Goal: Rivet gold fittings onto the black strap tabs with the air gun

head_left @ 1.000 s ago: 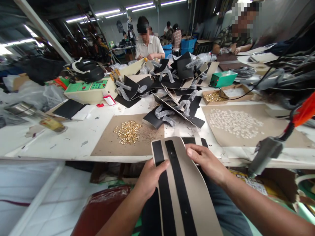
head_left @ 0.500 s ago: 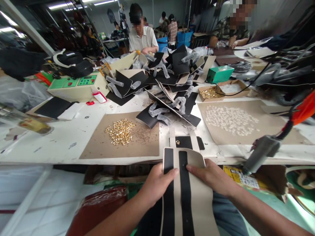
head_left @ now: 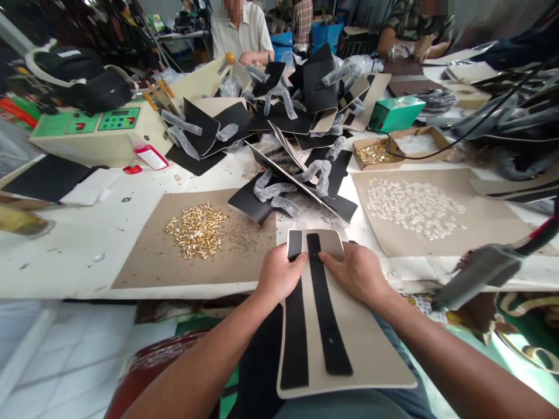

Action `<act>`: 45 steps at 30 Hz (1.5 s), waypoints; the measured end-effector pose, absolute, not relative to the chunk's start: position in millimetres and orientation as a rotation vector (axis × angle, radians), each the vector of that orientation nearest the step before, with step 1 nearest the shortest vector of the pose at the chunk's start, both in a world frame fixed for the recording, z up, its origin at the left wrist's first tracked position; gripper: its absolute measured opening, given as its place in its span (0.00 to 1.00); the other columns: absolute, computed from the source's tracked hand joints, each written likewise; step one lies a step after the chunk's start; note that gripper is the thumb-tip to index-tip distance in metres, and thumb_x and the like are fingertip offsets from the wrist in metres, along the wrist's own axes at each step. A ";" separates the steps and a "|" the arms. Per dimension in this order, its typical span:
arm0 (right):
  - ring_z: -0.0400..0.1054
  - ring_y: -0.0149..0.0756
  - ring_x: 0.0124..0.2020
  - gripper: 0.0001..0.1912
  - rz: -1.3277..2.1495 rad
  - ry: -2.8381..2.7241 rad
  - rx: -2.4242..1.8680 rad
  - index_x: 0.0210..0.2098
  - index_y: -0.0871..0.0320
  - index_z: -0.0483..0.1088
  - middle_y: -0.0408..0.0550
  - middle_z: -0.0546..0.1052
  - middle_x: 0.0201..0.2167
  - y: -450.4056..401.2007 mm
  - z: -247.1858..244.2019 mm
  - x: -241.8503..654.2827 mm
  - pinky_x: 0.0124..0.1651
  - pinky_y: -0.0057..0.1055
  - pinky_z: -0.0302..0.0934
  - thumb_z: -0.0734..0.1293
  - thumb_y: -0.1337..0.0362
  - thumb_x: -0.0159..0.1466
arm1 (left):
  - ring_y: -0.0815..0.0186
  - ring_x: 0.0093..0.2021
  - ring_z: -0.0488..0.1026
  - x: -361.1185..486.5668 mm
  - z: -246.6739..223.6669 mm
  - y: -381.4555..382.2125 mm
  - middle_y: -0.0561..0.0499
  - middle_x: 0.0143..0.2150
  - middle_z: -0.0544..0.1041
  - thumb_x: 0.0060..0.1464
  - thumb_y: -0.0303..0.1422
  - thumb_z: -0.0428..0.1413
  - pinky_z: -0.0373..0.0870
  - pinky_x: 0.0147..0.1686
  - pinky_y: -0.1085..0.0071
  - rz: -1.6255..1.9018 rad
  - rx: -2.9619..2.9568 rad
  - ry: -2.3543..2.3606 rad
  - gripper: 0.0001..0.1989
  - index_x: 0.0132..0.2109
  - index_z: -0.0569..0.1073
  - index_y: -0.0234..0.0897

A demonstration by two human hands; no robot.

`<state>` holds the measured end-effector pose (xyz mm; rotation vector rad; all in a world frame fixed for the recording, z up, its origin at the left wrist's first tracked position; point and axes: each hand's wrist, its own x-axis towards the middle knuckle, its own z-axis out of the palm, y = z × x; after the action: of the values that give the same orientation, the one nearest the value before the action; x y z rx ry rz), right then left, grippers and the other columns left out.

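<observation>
A long beige panel (head_left: 360, 343) with rounded corners and two black strips (head_left: 321, 291) stretches from my lap to the table edge. My left hand (head_left: 282, 273) grips its far left edge, thumb on top by the left strip. Opposite it, my right hand (head_left: 356, 270) grips the right edge, its thumb tip at the middle strip. The fingers under the panel are hidden. Just beyond, black panels with plastic-wrapped handles (head_left: 273, 192) lie heaped on the table. To the left, small gold metal pieces (head_left: 201, 230) lie in a pile on brown card.
Clear small pieces (head_left: 413, 206) cover another brown card at right, with a cardboard box (head_left: 379, 152) of gold parts behind. A beige machine (head_left: 100, 131) with green panels stands back left. A grey tool (head_left: 484, 273) hangs at the right edge. People sit across the table.
Both hands have lifted the panel forward and up, so its near end now shows over my lap. It covers the small black piece at the table edge. The view has tilted down.
</observation>
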<state>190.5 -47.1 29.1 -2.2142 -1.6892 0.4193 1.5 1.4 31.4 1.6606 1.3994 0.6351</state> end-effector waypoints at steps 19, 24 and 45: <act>0.77 0.50 0.29 0.18 0.429 -1.728 -2.273 0.31 0.54 0.75 0.53 0.81 0.25 -38.3 27.1 187.2 0.30 0.36 0.57 0.68 0.46 0.66 | 0.59 0.34 0.79 1.1 33.0 8.6 0.48 0.33 0.83 0.59 0.34 0.60 0.66 0.34 0.69 0.561 1.652 1.395 0.07 0.34 0.79 0.37; 0.78 0.53 0.31 0.19 0.511 -1.704 -2.314 0.31 0.54 0.75 0.54 0.82 0.27 -35.8 26.3 189.0 0.31 0.37 0.59 0.68 0.44 0.66 | 0.60 0.34 0.79 -0.7 29.3 11.3 0.49 0.34 0.83 0.59 0.34 0.60 0.67 0.35 0.69 0.567 1.644 1.387 0.05 0.37 0.79 0.38; 0.79 0.52 0.40 0.19 0.557 -1.750 -2.385 0.42 0.58 0.79 0.57 0.84 0.36 -29.7 37.5 181.7 0.39 0.36 0.62 0.66 0.49 0.68 | 0.44 0.69 0.65 -2.4 37.7 11.7 0.39 0.70 0.69 0.54 0.27 0.67 0.65 0.68 0.45 0.704 2.440 1.250 0.31 0.64 0.70 0.38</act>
<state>181.7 -29.7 37.5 -2.3854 -1.7505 0.5574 -2.4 11.7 37.7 2.4396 1.2500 0.7040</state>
